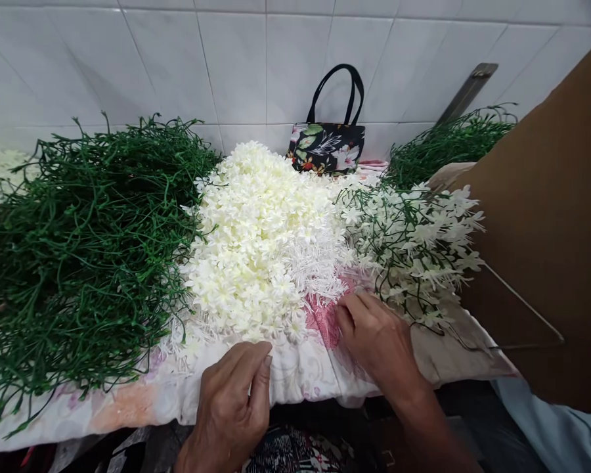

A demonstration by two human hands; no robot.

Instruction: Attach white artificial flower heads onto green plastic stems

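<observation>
My left hand (236,401) is at the table's front edge, thumb and forefinger pressed together. Whatever may be between them is too small or hidden to make out. Further right, my right hand (374,328) hangs over a pink patch of cloth (325,322) with its fingers curled in; their tips are partly hidden. In front of both hands rises a heap of loose white artificial flower heads (256,230). Thin white stamen-like strands (318,263) lie at its right side. Beside my right hand are green stems fitted with white flowers (418,243).
A big pile of bare green plastic stems (88,249) covers the left side. More stems (448,141) lie at the back right. A black floral handbag (328,148) stands against the tiled wall. Brown cardboard (546,230) and a bent wire (526,302) border the right.
</observation>
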